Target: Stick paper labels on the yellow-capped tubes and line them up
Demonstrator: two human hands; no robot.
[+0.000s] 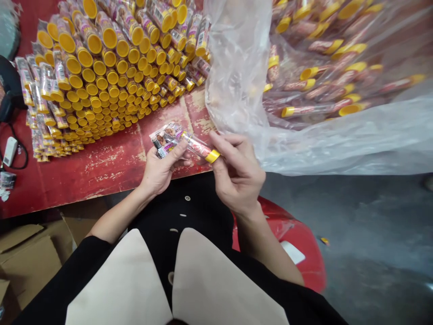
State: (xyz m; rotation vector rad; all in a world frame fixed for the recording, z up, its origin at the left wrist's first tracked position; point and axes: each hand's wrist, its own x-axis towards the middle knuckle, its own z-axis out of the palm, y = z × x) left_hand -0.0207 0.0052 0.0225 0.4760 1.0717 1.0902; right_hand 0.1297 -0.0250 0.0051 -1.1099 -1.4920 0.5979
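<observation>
Just above my lap, a clear tube with a yellow cap (200, 147) and reddish contents lies slanted between my two hands. My left hand (162, 169) is closed on printed plastic packaging (168, 135), whose right end meets the tube's far end; whether the tube sits inside it I cannot tell. Thumb and fingers of my right hand (238, 169) are bent around the yellow cap end, with the index finger raised beside it. Behind my left hand rises a large stack of packaged tubes (101, 83), their yellow caps facing me.
At the right, a big translucent plastic bag (237, 90) holds many loose yellow-capped tubes (304, 110). The worn red table (111, 158) ends near my waist. Cardboard boxes (30, 257) are at lower left, a red stool (301, 243) at lower right. A cable with a white piece (10, 151) lies far left.
</observation>
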